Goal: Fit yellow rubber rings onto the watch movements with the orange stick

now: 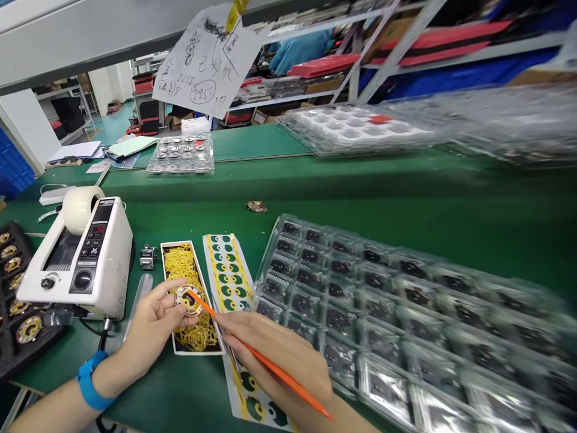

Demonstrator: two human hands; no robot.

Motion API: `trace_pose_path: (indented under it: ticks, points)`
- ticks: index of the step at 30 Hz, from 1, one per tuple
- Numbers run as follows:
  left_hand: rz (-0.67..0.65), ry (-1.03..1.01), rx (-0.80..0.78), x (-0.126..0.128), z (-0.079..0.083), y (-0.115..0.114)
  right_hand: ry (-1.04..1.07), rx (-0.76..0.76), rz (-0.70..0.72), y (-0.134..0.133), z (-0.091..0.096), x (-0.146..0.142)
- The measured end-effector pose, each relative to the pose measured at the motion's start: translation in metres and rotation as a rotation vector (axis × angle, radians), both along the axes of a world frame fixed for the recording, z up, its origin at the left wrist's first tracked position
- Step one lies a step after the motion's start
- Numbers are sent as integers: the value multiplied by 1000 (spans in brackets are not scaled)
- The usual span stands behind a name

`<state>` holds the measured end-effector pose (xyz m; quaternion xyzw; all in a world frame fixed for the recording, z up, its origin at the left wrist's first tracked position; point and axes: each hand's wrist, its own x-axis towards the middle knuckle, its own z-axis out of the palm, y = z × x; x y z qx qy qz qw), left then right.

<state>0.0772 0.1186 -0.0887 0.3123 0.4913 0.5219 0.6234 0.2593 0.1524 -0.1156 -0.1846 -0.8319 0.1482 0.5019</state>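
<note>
My left hand [155,322], wearing a blue wristband [92,380], pinches a small round gold-and-silver part [181,296] by its edge. A thin orange stick [282,376] lies in the grip of my right hand [279,349], its tip on the face of the round part. Below my right fingers shows a thin metal tool [232,356], mostly hidden. Under both hands sits a white box [220,352] with many yellow ring-like pieces [198,337]. Beside it, a sticker sheet [229,273] with green and yellow round shapes runs partly under my right hand.
At left stand a white tape dispenser [103,258], a tally counter [147,257] and a black tray [9,355] of round parts. Clear plastic trays [342,355] with dark pieces cover the right. A loose round part [256,206] lies behind. A paper note [202,66] hangs above.
</note>
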Motion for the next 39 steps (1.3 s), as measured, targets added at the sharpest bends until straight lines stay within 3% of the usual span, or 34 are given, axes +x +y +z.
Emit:
trace_pose_path:
  ticks: [4, 8, 11, 14, 16, 20, 23, 29, 34, 39]
  points:
    - [-9, -34, -6, 4, -2, -1, 18, 30, -17, -1, -7, -5]
    - [13, -71, -27, 5, -6, 0, -132, 248, -34, -1, -18, -5]
    - [45, -84, -40, 3, -7, 1, -296, 416, -34, 0, -16, -3]
    - [61, -95, -57, 0, -7, 2, -365, 465, -10, 1, -8, -1]
    - [50, -96, -66, 0, -7, 2, -265, 377, 9, 2, -5, 1]
    - [2, -29, -49, 2, -6, 2, 64, -19, -19, 2, -3, 7]
    - [-24, 53, -11, 5, -6, 2, 98, -195, -96, 2, -1, 11]
    - [-58, 296, 54, 5, -6, -1, 110, -172, -95, -1, 4, 3]
    - [4, 299, 93, 7, -6, -3, -58, -14, -166, -11, 1, -13]
    - [-5, 298, 127, 15, -9, -7, -61, -97, -246, -9, -8, -23]
